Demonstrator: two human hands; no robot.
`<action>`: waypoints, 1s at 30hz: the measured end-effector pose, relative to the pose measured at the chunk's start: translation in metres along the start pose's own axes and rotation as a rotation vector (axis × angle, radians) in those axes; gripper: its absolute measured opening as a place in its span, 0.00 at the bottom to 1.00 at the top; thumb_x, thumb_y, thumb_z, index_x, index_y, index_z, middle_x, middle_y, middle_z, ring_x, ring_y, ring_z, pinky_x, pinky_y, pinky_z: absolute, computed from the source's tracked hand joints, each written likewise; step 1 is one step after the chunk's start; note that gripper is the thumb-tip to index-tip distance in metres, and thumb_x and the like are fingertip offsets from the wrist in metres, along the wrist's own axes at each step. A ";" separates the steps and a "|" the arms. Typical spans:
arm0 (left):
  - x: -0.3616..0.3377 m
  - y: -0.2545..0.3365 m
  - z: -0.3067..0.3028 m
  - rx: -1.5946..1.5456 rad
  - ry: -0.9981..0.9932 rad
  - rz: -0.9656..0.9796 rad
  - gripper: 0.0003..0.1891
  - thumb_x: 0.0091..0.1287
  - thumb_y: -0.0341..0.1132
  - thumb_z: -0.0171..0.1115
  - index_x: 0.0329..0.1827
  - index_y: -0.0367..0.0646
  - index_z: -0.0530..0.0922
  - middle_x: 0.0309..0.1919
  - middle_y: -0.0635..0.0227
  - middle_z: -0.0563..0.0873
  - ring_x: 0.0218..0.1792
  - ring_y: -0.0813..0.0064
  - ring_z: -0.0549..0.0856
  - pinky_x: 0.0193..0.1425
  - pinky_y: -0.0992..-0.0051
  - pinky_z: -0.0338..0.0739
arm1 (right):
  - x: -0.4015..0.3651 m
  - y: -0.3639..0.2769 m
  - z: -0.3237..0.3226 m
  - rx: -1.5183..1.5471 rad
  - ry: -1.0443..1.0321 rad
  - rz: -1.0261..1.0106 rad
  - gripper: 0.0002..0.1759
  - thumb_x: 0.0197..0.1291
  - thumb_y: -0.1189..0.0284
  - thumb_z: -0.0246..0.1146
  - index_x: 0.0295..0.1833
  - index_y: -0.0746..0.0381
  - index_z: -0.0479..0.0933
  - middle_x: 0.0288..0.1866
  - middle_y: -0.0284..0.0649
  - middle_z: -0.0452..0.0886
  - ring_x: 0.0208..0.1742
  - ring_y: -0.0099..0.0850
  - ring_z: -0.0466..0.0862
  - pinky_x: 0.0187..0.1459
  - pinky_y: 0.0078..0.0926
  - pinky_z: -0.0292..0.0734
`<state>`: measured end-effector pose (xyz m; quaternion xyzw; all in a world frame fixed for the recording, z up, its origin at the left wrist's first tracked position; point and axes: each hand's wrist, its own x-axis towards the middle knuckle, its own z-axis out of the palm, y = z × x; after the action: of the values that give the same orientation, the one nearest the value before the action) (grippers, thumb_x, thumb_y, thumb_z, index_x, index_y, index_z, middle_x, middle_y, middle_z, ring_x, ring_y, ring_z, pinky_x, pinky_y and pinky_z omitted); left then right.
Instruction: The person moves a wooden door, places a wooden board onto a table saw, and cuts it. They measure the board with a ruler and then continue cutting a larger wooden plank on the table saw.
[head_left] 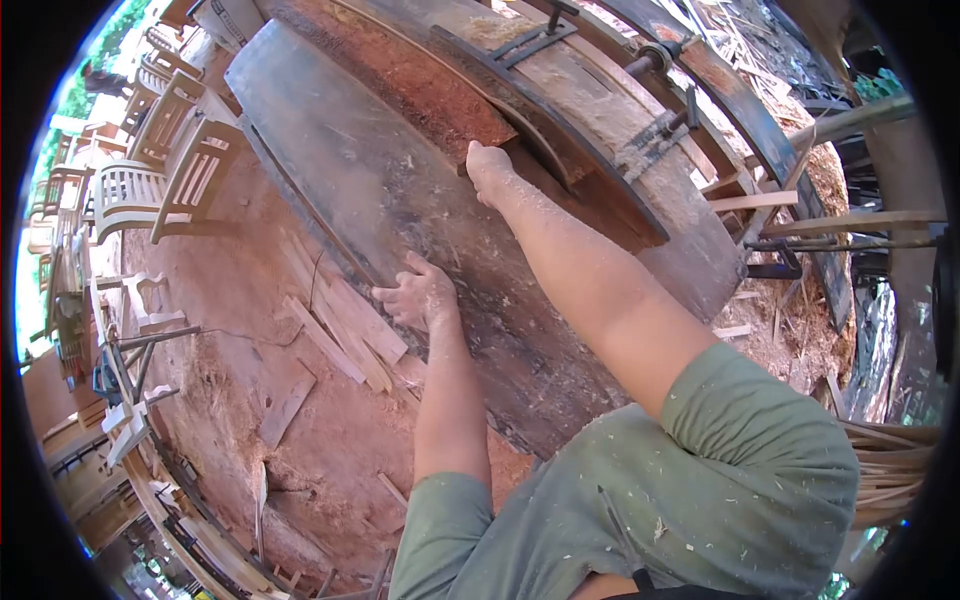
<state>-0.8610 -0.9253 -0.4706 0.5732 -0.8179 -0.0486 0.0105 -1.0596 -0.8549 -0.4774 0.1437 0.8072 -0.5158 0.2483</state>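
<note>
A big metal machine table (380, 180), grey and dusty, runs from upper left to lower right. A reddish wooden board (410, 80) lies on it along a curved metal fence (530, 110). My right hand (487, 165) is stretched out with its fingers closed on the near end of the board. My left hand (420, 295) rests flat on the table's near edge, fingers spread, holding nothing. Both arms are coated in sawdust.
Offcut wooden strips (340, 335) lie on the sawdust-covered ground left of the table. White slatted chairs (170, 170) are stacked at the upper left. Clamps and metal rails (660, 130) sit beyond the fence. Thin wooden slats (890, 470) stick out at the lower right.
</note>
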 end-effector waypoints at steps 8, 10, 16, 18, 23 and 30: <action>0.004 -0.001 -0.008 0.012 -0.131 -0.036 0.39 0.75 0.66 0.36 0.59 0.40 0.82 0.75 0.46 0.59 0.67 0.50 0.72 0.67 0.49 0.68 | 0.016 -0.064 0.090 0.002 -0.014 0.019 0.29 0.77 0.56 0.43 0.59 0.69 0.77 0.59 0.58 0.81 0.62 0.49 0.82 0.60 0.44 0.78; 0.003 0.001 -0.011 -0.005 -0.143 -0.025 0.40 0.75 0.66 0.36 0.58 0.38 0.82 0.75 0.45 0.60 0.67 0.49 0.72 0.67 0.49 0.68 | 0.015 -0.080 0.094 -0.089 0.089 -0.075 0.31 0.74 0.53 0.50 0.54 0.75 0.78 0.46 0.59 0.85 0.50 0.51 0.86 0.48 0.48 0.80; 0.001 0.000 -0.013 -0.028 -0.153 -0.026 0.38 0.75 0.64 0.39 0.58 0.37 0.83 0.74 0.46 0.60 0.68 0.49 0.71 0.70 0.50 0.67 | -0.033 -0.156 0.067 -0.527 -0.169 -0.507 0.35 0.64 0.46 0.61 0.58 0.70 0.78 0.58 0.63 0.79 0.68 0.50 0.77 0.66 0.40 0.72; 0.002 0.000 -0.013 -0.022 -0.123 -0.009 0.38 0.75 0.64 0.39 0.58 0.37 0.83 0.73 0.46 0.61 0.68 0.50 0.71 0.70 0.51 0.66 | -0.025 -0.173 0.071 -0.852 0.151 -0.651 0.43 0.58 0.45 0.66 0.67 0.69 0.70 0.69 0.62 0.68 0.74 0.57 0.66 0.68 0.55 0.66; 0.006 0.001 -0.015 -0.035 -0.165 -0.024 0.37 0.75 0.63 0.39 0.58 0.36 0.83 0.73 0.46 0.61 0.68 0.48 0.70 0.70 0.49 0.67 | 0.016 -0.173 0.105 -1.018 0.206 -0.498 0.52 0.53 0.47 0.69 0.75 0.63 0.55 0.76 0.59 0.52 0.75 0.67 0.54 0.67 0.71 0.55; 0.006 -0.004 0.005 -0.099 -0.036 -0.044 0.30 0.78 0.54 0.43 0.52 0.34 0.84 0.73 0.48 0.64 0.68 0.53 0.72 0.66 0.51 0.71 | -0.015 -0.127 0.113 -0.946 0.284 -0.567 0.49 0.53 0.51 0.68 0.73 0.67 0.55 0.74 0.56 0.56 0.73 0.68 0.57 0.68 0.69 0.54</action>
<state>-0.8594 -0.9316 -0.4761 0.5888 -0.8018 -0.0996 0.0232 -1.0804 -1.0108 -0.4119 -0.1376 0.9828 -0.1203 0.0267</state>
